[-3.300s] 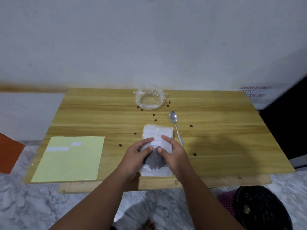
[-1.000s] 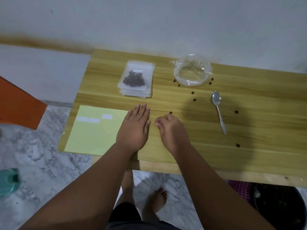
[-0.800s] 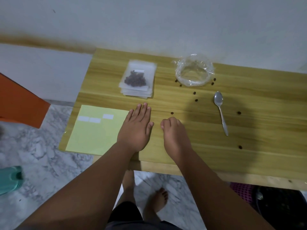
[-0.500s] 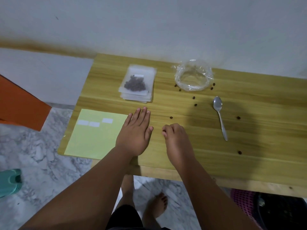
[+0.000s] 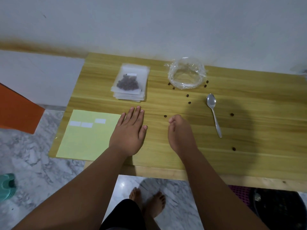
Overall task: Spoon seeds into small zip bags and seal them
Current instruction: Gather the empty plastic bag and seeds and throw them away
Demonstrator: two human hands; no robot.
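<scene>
Off the filled bag [image 5: 127,83] now, left hand [image 5: 127,136] lies spread, right hand [image 5: 180,131] curled.

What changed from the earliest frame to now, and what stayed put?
Both hands let go of the filled bag; its stack now sits far left on the table, behind the yellow sheet. Left hand lies flat, right hand rests curled beside it. Spoon, clear wrapper and loose seeds stayed.

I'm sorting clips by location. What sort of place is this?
Probably a room in a home, not a workshop: a wooden table against a plain wall, a marble floor, and bare feet on it.
</scene>
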